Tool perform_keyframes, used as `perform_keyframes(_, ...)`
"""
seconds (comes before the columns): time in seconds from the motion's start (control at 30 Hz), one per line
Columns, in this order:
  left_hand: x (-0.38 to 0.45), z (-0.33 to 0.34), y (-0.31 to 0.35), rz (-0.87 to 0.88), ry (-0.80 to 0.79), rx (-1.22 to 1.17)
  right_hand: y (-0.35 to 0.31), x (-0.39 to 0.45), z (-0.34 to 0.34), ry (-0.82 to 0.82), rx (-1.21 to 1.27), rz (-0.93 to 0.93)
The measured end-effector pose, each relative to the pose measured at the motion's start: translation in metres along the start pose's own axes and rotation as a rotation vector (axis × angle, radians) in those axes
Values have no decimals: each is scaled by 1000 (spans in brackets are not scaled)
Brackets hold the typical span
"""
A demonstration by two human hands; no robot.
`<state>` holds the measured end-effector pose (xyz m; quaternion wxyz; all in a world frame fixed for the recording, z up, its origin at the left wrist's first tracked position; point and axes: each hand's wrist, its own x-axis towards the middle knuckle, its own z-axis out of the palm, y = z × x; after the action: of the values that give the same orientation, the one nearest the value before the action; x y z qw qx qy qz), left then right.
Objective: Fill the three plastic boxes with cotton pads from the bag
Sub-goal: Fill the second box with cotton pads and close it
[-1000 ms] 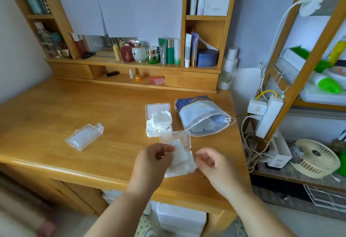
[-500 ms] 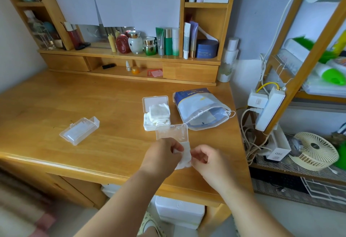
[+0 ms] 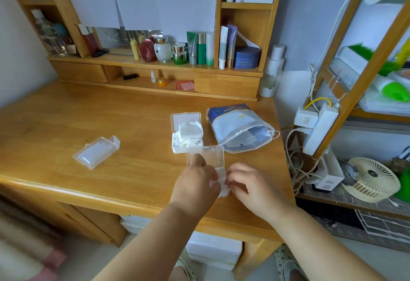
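Both grips meet at the near edge of the desk (image 3: 66, 129), at about 6 o'clock in the view. Left hand (image 3: 196, 186) has its fingers curled around the near clear box (image 3: 205, 156) and the white cotton pads (image 3: 221, 188) in it, one fingertip reaching up to the raised lid. Right hand (image 3: 255, 186) has its fingers bent inward, pinching the pads from the 3 o'clock side. Only a small patch of pad shows between the two hands.

Going from largest to smallest: the wooden desk fills the middle of the view. A blue and white bag (image 3: 239, 125) lies on its side at 1 o'clock from the hands, its mouth toward the desk's right edge. Just beside the bag, at 12 o'clock from the hands, an open white box (image 3: 186, 132) is heaped with pads, touching the near box's lid. A shut clear box (image 3: 96, 152) sits well apart at 9 o'clock; its contents are hard to tell.
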<state>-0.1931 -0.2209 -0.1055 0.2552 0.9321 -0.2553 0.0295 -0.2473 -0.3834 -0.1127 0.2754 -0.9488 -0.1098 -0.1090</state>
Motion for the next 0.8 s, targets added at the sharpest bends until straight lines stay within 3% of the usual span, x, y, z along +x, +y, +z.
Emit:
perform_keyframes(0.13,-4,-4,-4,390,136,102,-1,4,-9,-62,-223,-195)
perform_keyframes(0.23,-6,-4,-15,595,98,134,-3,4,-13,-99,-331,-290)
perform_keyframes(0.37,-14,-4,-28,550,8,55,2,9,-10,-141,-359,-278)
perform_keyframes(0.5,-21,1,-34,507,29,-20,8,5,-2,-121,-332,-225)
perform_keyframes(0.63,-24,3,-36,458,14,-31,3,1,1,-109,-383,-295)
perform_keyframes(0.8,-24,1,-37,449,-25,-15,4,2,-2,-75,-258,-211)
